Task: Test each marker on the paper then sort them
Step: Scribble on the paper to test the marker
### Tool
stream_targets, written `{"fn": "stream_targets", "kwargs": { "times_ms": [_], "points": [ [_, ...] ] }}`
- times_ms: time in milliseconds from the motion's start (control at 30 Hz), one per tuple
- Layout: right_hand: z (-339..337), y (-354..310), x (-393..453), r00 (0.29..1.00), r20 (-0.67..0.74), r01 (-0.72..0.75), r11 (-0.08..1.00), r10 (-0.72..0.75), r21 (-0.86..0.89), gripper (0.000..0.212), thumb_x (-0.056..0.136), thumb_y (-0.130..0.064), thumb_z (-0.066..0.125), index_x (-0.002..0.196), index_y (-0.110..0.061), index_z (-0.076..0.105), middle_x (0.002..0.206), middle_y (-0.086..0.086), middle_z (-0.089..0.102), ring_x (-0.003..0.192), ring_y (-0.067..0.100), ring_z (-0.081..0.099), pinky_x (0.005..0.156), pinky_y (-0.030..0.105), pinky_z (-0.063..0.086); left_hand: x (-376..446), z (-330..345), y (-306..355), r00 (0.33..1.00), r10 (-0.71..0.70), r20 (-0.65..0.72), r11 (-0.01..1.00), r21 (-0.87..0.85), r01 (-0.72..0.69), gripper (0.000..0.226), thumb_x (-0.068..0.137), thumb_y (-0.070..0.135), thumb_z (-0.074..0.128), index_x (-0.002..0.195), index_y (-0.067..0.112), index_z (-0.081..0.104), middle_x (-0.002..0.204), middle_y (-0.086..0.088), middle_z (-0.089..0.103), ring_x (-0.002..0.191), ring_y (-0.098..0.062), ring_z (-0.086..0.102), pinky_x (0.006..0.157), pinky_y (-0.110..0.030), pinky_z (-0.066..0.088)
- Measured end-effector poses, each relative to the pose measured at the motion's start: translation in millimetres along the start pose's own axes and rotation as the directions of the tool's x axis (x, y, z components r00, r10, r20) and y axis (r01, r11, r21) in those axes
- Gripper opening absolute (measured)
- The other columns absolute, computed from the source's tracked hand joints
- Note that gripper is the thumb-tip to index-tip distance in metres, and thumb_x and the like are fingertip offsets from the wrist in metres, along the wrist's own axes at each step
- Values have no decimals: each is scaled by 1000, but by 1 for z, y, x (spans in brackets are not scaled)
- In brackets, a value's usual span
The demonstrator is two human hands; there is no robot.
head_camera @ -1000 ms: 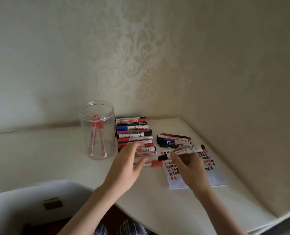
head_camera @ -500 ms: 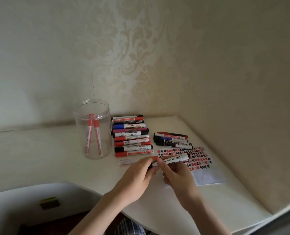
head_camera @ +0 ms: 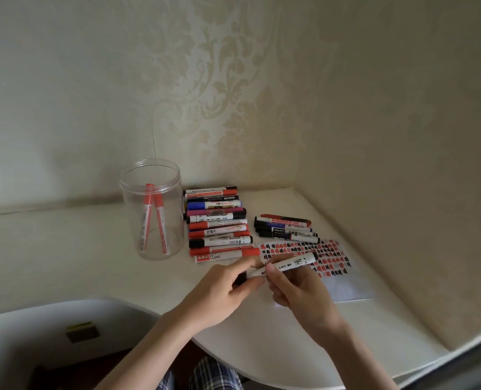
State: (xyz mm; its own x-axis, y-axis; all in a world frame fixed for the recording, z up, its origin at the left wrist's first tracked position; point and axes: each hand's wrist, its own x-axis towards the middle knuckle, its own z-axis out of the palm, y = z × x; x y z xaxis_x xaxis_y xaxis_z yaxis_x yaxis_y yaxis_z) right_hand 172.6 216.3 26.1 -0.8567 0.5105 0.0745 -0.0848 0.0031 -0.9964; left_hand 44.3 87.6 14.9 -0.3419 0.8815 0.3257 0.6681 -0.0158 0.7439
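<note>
Held marker: a white-barrelled marker (head_camera: 283, 266) with a black end is lying slantwise in the air between both hands, its black end pointing up and to the right, over the near left corner of the paper.
Left hand: the left hand (head_camera: 222, 291) is gripping the lower left end of the white-barrelled marker, fingers curled round it and the thumb lying along the barrel; a dark piece is showing under the fingers, but whether it is the cap cannot be told.
Right hand: the right hand (head_camera: 301, 288) is pinching the middle of the barrel between thumb and curled fingers, just beside the left hand's fingertips.
Paper: the sheet of paper (head_camera: 346, 288) is lying flat on the table to the right of the hands, its far half carrying rows of red and black scribbles and its near half showing plain.
Left row: a row of markers (head_camera: 218, 225), red, black, blue and purple, is lying side by side between the jar and the paper; a red-capped one at the near end is reaching just behind the left hand's fingers.
Right group: a smaller group of markers (head_camera: 285, 229), mostly dark with one red, is lying just beyond the far edge of the paper.
Jar: a clear plastic jar (head_camera: 152, 209) is standing upright and open to the left of the row, with two red markers (head_camera: 152, 218) leaning crossed inside it.
Table: the white table (head_camera: 79, 249) is sitting in a corner of patterned wallpaper (head_camera: 219, 80), its curved near edge running under the forearms.
</note>
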Motion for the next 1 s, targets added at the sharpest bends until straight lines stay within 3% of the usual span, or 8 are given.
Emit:
{"fn": "stream_targets", "kwargs": {
  "times_ms": [67,133,233,400,633,800,867,1000],
  "points": [
    [-13,0,1,983,-154,-73,987,95,142,23,84,-22,67,87,-1,59,64,5,45,54,12,37,49,21,33,1,3,1,998,-55,-19,998,3,55,29,96,30,60,123,22,55,64,27,55,53,1,49,51,-10,33],
    [-34,1,2,936,-314,-79,963,161,257,13,86,-17,68,87,-8,58,63,1,47,52,8,38,45,17,33,2,7,-1,993,-102,-65,993,52,105,31,92,35,64,119,22,56,63,24,50,59,4,50,54,-8,35],
    [-56,3,2,900,-406,-69,973,156,220,8,91,-14,64,90,-6,62,61,-1,46,51,7,38,42,16,31,5,18,-5,998,-63,-22,961,269,67,43,88,56,58,123,31,59,101,29,49,90,10,48,77,-5,38],
    [-60,11,-2,911,-397,-93,993,117,79,14,91,-19,66,84,-8,64,61,1,51,53,9,43,48,21,39,15,44,-5,997,-70,-26,879,471,74,57,84,71,49,131,39,55,124,8,46,113,-11,40,97,-28,39],
    [-48,17,5,915,-401,-120,979,44,-166,22,92,-20,66,76,-5,64,57,4,61,51,15,51,48,28,43,14,39,-19,989,-140,-42,810,569,139,55,82,75,47,130,48,53,125,8,44,120,-15,39,90,-29,27],
    [-40,29,13,910,-414,-171,880,-31,-442,33,83,-37,68,71,-6,67,64,9,69,58,30,63,59,50,54,14,33,-25,984,-172,-41,792,588,163,58,79,80,43,128,52,52,127,10,41,121,-12,35,90,-29,23],
    [-40,35,11,904,-422,-181,837,-66,-517,37,78,-44,68,74,-7,69,68,4,71,66,27,67,64,47,55,13,34,-27,985,-162,-61,799,577,167,63,75,83,36,126,52,54,125,10,45,119,-13,39,91,-31,27],
    [-39,37,8,907,-409,-156,818,-104,-554,24,81,-36,74,76,-13,72,73,-4,74,71,17,68,64,37,55,13,35,-31,986,-149,-81,796,582,168,66,74,84,31,124,51,57,118,10,49,114,-14,43,92,-34,31]
  ]
}}
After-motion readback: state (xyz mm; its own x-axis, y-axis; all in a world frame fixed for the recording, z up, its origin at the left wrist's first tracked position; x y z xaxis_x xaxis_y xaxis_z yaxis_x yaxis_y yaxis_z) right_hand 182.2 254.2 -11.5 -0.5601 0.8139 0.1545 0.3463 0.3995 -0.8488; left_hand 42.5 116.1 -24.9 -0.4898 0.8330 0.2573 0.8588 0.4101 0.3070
